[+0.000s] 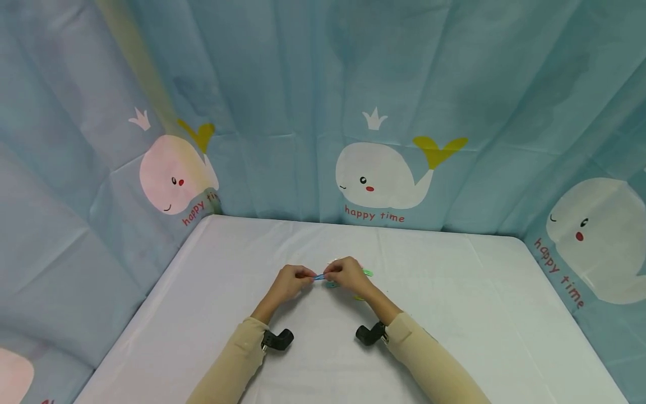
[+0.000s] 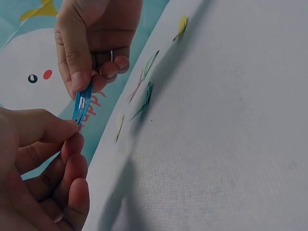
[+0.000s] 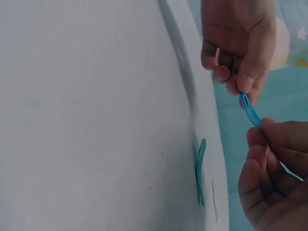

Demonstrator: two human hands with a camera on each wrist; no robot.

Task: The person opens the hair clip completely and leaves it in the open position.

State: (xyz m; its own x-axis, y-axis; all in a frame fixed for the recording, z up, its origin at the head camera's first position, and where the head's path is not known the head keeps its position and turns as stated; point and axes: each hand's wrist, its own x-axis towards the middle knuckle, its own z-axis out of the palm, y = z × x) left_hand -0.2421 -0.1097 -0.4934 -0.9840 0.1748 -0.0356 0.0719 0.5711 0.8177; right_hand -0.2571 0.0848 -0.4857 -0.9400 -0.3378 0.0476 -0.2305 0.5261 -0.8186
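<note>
Pinching a slim blue hair clip [image 1: 319, 277] at both ends, the person holds it up with two hands. In the head view, I see the left hand [image 1: 290, 281] and the right hand [image 1: 348, 273] almost meeting around it above the white table [image 1: 454, 308]. A teal clip [image 1: 331, 284] lies near the right hand; a green clip [image 1: 368, 272] shows past that hand, and a yellow clip [image 1: 359, 298] beside the wrist.

From the left wrist, the grip looks slight: on each hand, thumb and fingertip close narrowly on one end of the blue clip, the remaining fingers bent loosely. A pink clip [image 2: 137, 86] and a pale clip [image 2: 119, 126] lie on the table too. With so little held, I judge that an uneven tug or slick fingertips could let the clip slip and fall among the others.

From the right wrist, the blue clip runs slantwise between the hands, its narrow strips seemingly apart in the middle. I cannot tell whether it is fully unsnapped. If it is sprung, bending it too hard might make it snap, nip a fingertip or jump away. Dropping the right hand carelessly could also nudge the teal clip.
</note>
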